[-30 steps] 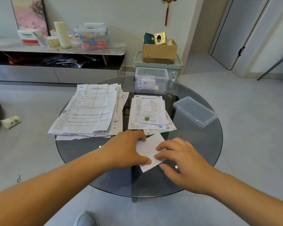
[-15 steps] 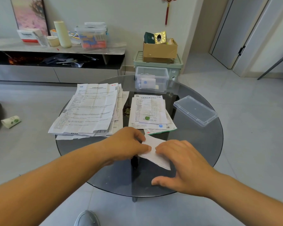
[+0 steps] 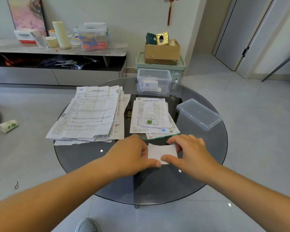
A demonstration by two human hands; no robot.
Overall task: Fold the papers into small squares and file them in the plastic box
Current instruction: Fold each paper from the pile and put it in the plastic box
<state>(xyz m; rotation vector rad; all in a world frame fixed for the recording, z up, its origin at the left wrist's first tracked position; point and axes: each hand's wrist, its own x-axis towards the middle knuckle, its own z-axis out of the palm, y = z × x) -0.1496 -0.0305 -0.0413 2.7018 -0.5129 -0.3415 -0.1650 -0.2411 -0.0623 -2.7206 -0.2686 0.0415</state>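
A small white folded paper (image 3: 161,151) lies on the dark round glass table (image 3: 84,158) near its front. My left hand (image 3: 132,153) holds its left edge, thumb at the lower corner. My right hand (image 3: 189,151) pinches its right side, thumb on the lower edge and fingers over the top right corner. A clear plastic box (image 3: 154,81) with folded papers inside stands at the table's far edge. Its clear lid (image 3: 198,113) lies at the right. Two heaps of unfolded papers lie behind my hands: a large one (image 3: 89,114) at the left, a smaller one (image 3: 151,116) in the middle.
Behind the table a green crate (image 3: 179,67) carries a cardboard box (image 3: 162,51). A low TV cabinet (image 3: 57,52) with containers runs along the wall at the left. A paper roll (image 3: 7,125) lies on the tiled floor at the left. My shoe (image 3: 87,225) shows below.
The paper has been turned from a slanted position to lie square between my hands, and now looks smaller. My right hand moved up to its right edge.
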